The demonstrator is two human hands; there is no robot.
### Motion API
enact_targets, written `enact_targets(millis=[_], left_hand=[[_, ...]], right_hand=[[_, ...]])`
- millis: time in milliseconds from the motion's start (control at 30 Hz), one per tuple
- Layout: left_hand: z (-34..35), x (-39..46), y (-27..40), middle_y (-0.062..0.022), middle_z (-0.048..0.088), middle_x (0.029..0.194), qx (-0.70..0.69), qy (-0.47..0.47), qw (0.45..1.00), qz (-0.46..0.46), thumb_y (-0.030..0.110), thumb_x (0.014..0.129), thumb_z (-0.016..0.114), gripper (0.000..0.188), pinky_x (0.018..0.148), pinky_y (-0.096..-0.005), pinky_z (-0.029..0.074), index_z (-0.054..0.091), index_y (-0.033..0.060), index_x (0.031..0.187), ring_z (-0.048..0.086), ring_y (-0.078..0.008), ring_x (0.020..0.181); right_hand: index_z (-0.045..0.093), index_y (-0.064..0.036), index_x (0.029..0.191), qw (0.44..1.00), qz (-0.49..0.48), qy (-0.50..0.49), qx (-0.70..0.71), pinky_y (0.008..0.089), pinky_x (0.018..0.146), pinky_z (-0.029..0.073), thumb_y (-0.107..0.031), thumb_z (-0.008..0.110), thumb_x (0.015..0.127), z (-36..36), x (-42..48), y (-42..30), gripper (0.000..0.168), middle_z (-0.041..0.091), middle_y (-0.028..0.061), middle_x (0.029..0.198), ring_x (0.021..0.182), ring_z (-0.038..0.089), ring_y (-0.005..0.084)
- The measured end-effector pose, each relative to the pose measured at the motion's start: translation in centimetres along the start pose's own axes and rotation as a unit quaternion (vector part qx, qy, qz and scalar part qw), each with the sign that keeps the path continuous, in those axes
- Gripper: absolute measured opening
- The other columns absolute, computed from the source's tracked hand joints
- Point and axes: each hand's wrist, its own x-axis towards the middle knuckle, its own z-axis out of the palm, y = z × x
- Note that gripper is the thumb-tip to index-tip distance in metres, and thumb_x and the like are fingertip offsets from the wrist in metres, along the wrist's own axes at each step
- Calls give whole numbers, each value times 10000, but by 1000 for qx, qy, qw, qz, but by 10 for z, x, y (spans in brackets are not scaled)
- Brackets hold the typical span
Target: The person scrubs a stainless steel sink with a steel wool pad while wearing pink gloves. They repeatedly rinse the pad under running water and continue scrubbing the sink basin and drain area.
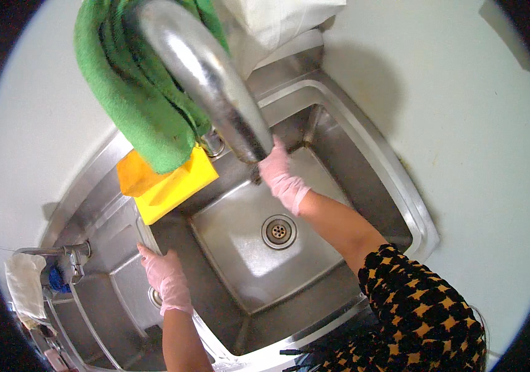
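My left hand (167,280), in a thin pink glove, rests over the divider between two stainless steel basins, thumb and a finger apart. My right hand (282,176), in a matching glove, is over the large basin (228,223) by the mouth of a thick metal faucet spout (209,79). The spout overlaps its fingers, so I cannot tell whether it grips anything. A drain strainer (279,231) is set in the basin floor. A green towel (130,102) drapes by the spout, above a yellow cloth (176,190) and an orange cloth (140,173) at the sink's back edge.
A second basin (130,297) adjoins on the left, with a smaller faucet (75,265). A white cloth (27,283) and a blue item (59,279) hang near it. White fabric (279,23) is at the top behind the sink. A pale wall (469,139) borders the right side.
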Motion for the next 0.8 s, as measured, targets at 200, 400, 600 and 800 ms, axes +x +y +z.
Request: enact_targets(millis=[200,400,600,800], left_hand=[[7,4,-9,-215,508,1205,0,19,1000,12,243,760,657,821,839,-448,488,208,118,1435,595,-367,1001],[2,-1,-4,-219,506,1218,-4,-3,1000,-7,258,764,670,835,849,-444,487,200,114,1438,589,-371,1019],[0,-2,-6,-230,513,1206,-9,7,1000,-6,256,775,671,824,851,-445,483,204,104,1437,585,-375,1025],[6,3,-12,-238,513,1199,-10,8,1000,3,239,768,663,816,854,-441,479,213,92,1433,580,-381,1028]], right_hand=[[587,-26,865,998,32,-21,51,323,786,446,-45,628,689,-23,32,11,182,601,85,842,814,555,208],[540,-17,909,993,58,94,36,346,769,443,-35,604,728,-40,50,7,193,578,98,855,815,548,234],[555,-23,935,992,52,-68,96,343,806,435,-77,646,722,6,-11,-22,238,569,120,848,852,553,269],[546,-17,952,995,82,16,56,349,813,434,-110,624,746,-52,64,18,239,595,122,862,866,560,259]])
